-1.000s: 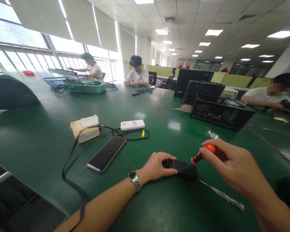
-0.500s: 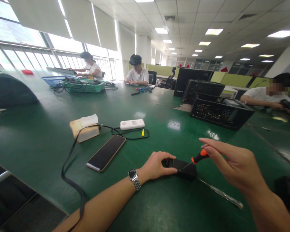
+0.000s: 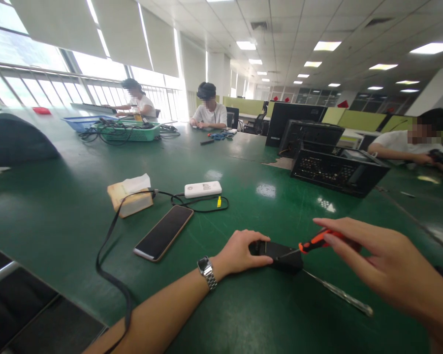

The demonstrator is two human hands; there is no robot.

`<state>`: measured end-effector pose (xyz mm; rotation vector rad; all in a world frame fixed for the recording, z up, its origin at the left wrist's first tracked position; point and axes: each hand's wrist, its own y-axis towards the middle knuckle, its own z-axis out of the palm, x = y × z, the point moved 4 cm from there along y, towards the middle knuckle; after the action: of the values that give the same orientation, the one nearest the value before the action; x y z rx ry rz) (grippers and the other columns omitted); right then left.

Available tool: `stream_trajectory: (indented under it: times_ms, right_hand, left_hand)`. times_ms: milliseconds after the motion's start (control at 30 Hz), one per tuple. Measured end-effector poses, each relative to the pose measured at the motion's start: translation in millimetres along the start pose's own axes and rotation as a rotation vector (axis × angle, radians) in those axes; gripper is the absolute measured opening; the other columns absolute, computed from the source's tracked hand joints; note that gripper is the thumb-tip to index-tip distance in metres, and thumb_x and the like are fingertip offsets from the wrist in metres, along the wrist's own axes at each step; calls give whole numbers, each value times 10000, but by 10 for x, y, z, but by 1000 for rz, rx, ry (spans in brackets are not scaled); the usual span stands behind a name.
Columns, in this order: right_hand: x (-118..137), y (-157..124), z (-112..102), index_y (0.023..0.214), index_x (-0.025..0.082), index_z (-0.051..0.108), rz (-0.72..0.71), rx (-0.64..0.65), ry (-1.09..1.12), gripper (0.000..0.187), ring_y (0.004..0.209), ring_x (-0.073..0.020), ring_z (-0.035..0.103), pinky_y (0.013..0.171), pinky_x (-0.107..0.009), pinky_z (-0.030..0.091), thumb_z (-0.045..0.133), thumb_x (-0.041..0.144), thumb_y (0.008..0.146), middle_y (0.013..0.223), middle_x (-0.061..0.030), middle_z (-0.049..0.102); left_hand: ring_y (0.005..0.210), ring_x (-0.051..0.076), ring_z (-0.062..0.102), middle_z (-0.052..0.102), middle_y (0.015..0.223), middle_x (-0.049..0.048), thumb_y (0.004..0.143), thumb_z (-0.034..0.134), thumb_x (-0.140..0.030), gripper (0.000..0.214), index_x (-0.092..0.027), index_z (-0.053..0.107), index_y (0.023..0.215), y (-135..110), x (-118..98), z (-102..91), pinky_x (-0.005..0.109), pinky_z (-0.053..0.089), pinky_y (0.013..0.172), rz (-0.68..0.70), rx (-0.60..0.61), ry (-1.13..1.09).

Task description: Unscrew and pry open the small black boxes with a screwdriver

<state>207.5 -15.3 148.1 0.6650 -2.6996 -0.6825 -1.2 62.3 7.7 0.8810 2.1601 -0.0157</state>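
A small black box (image 3: 288, 264) lies on the green table in front of me. My left hand (image 3: 239, 250) grips its left end between thumb and fingers, a watch (image 3: 206, 271) on that wrist. My right hand (image 3: 372, 255) holds an orange-and-black screwdriver (image 3: 319, 241) by the handle, the fingers long and the thumb beneath. The shaft slants low to the left, and its tip meets the top of the box near my left thumb. A second screwdriver with a clear handle (image 3: 349, 298) lies on the table, its shaft reaching the box's right end.
Left of my hands lie a phone (image 3: 164, 233), a tissue pack (image 3: 131, 196) and a white power bank (image 3: 203, 189) with a black cable. Farther off are a green basket (image 3: 133, 132) of cables and a black computer case (image 3: 339, 169). Several people sit around the table.
My right hand has moved right and tipped the screwdriver lower, so more of its handle shows. The tip stays at about the same spot; my left hand keeps its grip.
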Motion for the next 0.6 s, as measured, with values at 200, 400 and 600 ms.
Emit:
stream_trajectory:
  times_ms: [200,400,600]
  right_hand:
    - [-600,-423,233,973,251,725,407,-154,-59,383,616,-175,679,543,-264,514,551,557,824,850,-9,755]
    - [-967,-1003,942,962,253,717,511,50,46,352,678,-184,680,612,-272,536,571,537,815,872,-9,745]
    - [-931,-990,1013,1070,247,676,513,173,149,392,731,-218,691,625,-311,553,596,519,799,896,-40,739]
  left_hand:
    - [958,238,604,689,1038,32,725,733,-441,390,-223,663,1041,9,-44,-49,339,415,868,10,-47,81]
    - [944,235,594,672,1056,39,706,738,-391,458,-225,625,1118,0,18,-80,352,423,886,-38,-114,70]
    - [945,235,583,665,1025,41,721,730,-418,385,-223,648,1043,13,2,-92,352,421,877,-14,-78,53]
